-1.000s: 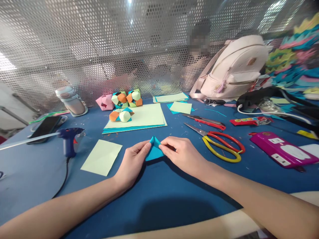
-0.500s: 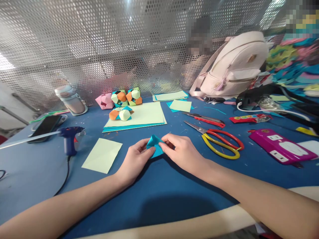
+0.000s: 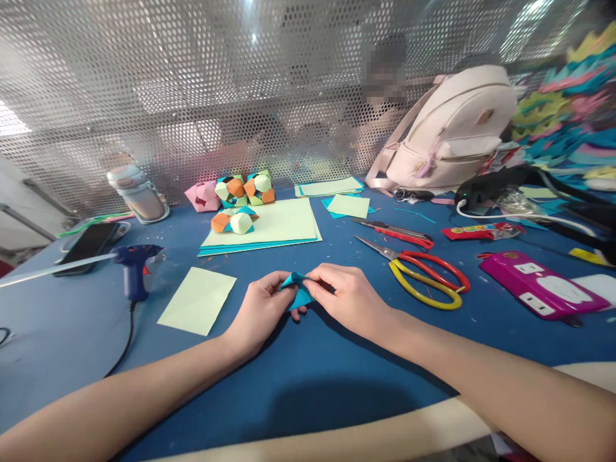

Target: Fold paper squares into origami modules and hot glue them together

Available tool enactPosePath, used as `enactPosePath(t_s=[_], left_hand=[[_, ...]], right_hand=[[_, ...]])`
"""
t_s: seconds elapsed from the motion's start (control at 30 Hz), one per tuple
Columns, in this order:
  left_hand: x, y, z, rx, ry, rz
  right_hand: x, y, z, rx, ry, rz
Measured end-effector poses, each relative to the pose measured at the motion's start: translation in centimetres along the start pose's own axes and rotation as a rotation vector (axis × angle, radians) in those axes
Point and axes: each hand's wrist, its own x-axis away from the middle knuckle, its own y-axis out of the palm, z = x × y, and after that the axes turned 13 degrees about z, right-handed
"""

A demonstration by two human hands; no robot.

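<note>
Head-worn view, near, facing forward and down across table point(image 3: 231, 404).

The setting was a papercraft workspace: a blue-topped table point(image 3: 337, 359) bore a dark-blue plastic glue gun point(image 3: 135, 279), metal scissors point(image 3: 392, 255) with one red and one yellow handle, a stack of pale-green and blue paper sheets point(image 3: 283, 221), and small, rounded, multicoloured folded-paper models point(image 3: 235, 188).

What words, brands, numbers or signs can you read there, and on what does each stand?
None can be read.
Red wrapper: marks like lettering, too blurred to read.
Pale backpack: its small patch is too small to show any text.
Purple case: a small round mark, too small to make out.
</note>
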Motion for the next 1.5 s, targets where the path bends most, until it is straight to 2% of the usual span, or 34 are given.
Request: enactPosePath(t_s=[0.27,0.47,0.6,0.93,1.13,1.3,1.5], left_hand=[[0.0,0.1,0.2,-0.02,0.005,0.034],[-0.3,-0.1,-0.4,-0.005,0.017,0.085],[-0.3,-0.2,-0.5,-0.006,0.026,0.075],[-0.3,0.1,-0.3,0.044,-0.02,0.029],[-0.2,0.3,-0.1,0.039,-0.007,0.044],[-0.1,0.4,0.3,0.038,-0.018,0.018],[0.0,0.1,0.1,0.108,-0.019,0.1]], right_hand=[[-0.2,-0.2,-0.1,-0.019,0.139,-0.026],[-0.2,-0.2,-0.4,-0.052,0.161,-0.072],[-0.3,-0.2,-0.7,-0.03,0.146,-0.119],[0.1,0.5,-0.2,-0.169,0.185,-0.061],[0.3,1.5,-0.4,-0.147,0.207,0.03],[0.3,1.8,-0.2,-0.132,0.186,0.028],[0.1,1.4,0.3,-0.132,0.203,0.022]])
